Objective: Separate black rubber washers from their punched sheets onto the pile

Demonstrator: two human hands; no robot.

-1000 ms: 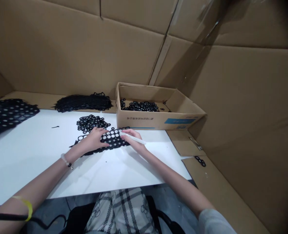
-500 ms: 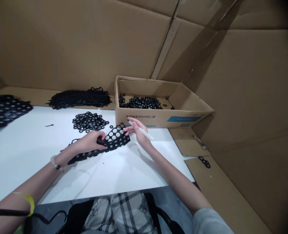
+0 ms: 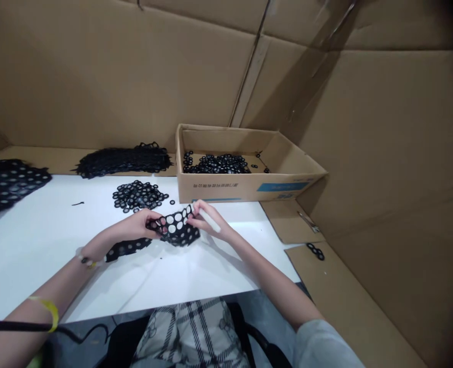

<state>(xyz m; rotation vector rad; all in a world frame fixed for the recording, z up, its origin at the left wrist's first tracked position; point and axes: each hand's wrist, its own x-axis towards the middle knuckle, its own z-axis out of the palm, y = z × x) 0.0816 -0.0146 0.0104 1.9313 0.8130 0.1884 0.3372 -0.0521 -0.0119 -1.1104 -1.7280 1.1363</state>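
My left hand [image 3: 144, 225] grips the left side of a black sheet with rows of round holes [image 3: 178, 236], its fingers curled around the edge. A white pen-like tool [image 3: 210, 221] lies in my right hand [image 3: 203, 217], whose fingertips touch the sheet's upper right edge. White shows through the upper holes, and the sheet is bent and lifted off the table. Beneath my left wrist lies more black perforated material [image 3: 129, 248]. Just behind my left hand is a pile of small black rings [image 3: 139, 195]; one loose ring [image 3: 172, 202] sits beside it.
An open cardboard box [image 3: 226, 186] with many black rings stands behind my hands. Stacked black sheets [image 3: 122, 161] lie at the back, and a perforated sheet pile [image 3: 12, 184] is at far left. Tweezers [image 3: 308, 222] and a few joined rings [image 3: 315, 251] rest on cardboard at right.
The sheet has been lifted and bent upward between my hands, parting from the material beneath my left wrist. My right hand has moved slightly down and left, still with the white tool.
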